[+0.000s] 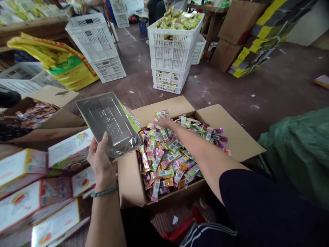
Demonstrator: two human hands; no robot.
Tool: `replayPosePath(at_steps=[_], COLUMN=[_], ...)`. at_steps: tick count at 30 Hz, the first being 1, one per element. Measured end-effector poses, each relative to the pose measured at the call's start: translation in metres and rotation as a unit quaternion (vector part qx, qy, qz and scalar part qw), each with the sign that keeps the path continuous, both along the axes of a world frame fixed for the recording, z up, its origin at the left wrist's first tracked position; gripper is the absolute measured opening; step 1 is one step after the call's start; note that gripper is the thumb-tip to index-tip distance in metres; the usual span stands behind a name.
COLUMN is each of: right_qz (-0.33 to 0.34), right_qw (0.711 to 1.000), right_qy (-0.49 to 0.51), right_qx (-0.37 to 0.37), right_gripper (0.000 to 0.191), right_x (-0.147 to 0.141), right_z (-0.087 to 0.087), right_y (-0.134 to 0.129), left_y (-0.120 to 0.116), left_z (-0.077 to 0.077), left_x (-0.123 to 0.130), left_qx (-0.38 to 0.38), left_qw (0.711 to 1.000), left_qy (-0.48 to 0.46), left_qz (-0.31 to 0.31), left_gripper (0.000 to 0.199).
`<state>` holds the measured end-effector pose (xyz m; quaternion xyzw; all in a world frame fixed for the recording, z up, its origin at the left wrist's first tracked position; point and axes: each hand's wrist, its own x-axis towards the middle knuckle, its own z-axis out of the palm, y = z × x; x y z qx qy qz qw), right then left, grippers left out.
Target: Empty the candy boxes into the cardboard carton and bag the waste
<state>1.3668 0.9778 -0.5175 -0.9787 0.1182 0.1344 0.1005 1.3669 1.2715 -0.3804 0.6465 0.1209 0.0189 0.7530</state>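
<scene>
My left hand [100, 154] holds a flat display box [101, 118] by its lower edge, thumb on the dark plastic face, tilted left of the open carton. Colourful small packets [172, 159] fill the brown cardboard carton [132, 185] in front of me. My right hand [164, 121] reaches over the carton's far left part, touching the packets there. Its fingers are partly blurred, so whether they grip one is unclear. A single green and pink packet [163, 112] lies by the fingertips on the carton's back flap.
Printed boxes [20, 202] are piled at the left. Beyond them another person's arm [43, 133] is beside a second packet-filled carton [58, 118]. White crates [169, 51] stand ahead, a yellow sack [74, 70] further left, green cloth [298, 147] at right.
</scene>
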Motion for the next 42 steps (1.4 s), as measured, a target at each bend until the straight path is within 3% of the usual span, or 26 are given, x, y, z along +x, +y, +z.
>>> replayPosePath(at_steps=[2,4,8,11,14,18,21,26,29,31,34,37,40,42], right_qz=[-0.010,0.024,0.034,0.006,0.010,0.028,0.037,0.037,-0.032,-0.047,0.051,0.131,0.097,0.051], right_qw=[0.999,1.000,0.996,0.999,0.999,0.997,0.994,0.997,0.999,0.999,0.998,0.990,0.995,0.998], right_qy=[0.044,0.012,-0.062,-0.017,0.017,-0.053,-0.094,-0.062,-0.028,0.007,0.026,0.031,0.002,-0.001], right_qx=[0.018,-0.005,-0.051,-0.035,-0.028,-0.054,-0.046,-0.036,-0.022,-0.006,0.015,0.034,-0.004,-0.039], right_gripper=[0.074,0.078,0.069,0.065,0.064,0.058,0.051,0.037,0.052,0.059,0.060,0.061,0.073,0.086], right_x=[-0.022,-0.050,-0.071,-0.053,-0.038,-0.028,-0.004,0.034,0.032,0.022,-0.006,-0.055,-0.124,-0.167], right_z=[-0.015,-0.028,-0.045,-0.046,-0.032,-0.005,0.007,0.002,-0.010,-0.015,-0.010,0.008,0.022,0.020], right_y=[0.022,0.042,0.062,0.061,0.058,0.053,0.037,-0.010,-0.021,-0.017,-0.007,-0.003,-0.007,-0.011], left_y=[0.001,0.000,-0.001,-0.001,0.002,0.006,0.008,0.007,0.003,-0.001,-0.008,-0.014,-0.018,-0.022], left_z=[-0.004,-0.007,-0.008,-0.006,-0.004,-0.002,-0.004,-0.009,-0.010,-0.009,-0.009,-0.010,-0.010,-0.010], left_x=[0.000,-0.003,-0.011,-0.013,-0.012,-0.011,-0.011,-0.007,-0.005,-0.003,-0.002,-0.002,-0.005,-0.007], left_qx=[0.003,-0.001,0.001,0.004,-0.004,0.011,0.021,0.020,0.006,-0.011,-0.025,-0.031,-0.032,-0.027], left_qw=[1.000,1.000,0.999,0.999,1.000,1.000,0.999,0.999,1.000,1.000,1.000,0.999,0.999,0.999], left_qy=[0.006,0.017,0.032,0.027,0.018,0.010,0.024,0.021,0.016,0.010,0.006,-0.002,-0.015,-0.018], left_qz=[-0.012,-0.024,-0.043,-0.038,-0.015,-0.021,-0.029,-0.025,-0.014,0.001,0.003,-0.010,-0.018,-0.029], left_gripper=[0.033,0.032,0.033,0.040,0.044,0.036,0.036,0.030,0.033,0.040,0.043,0.041,0.041,0.042])
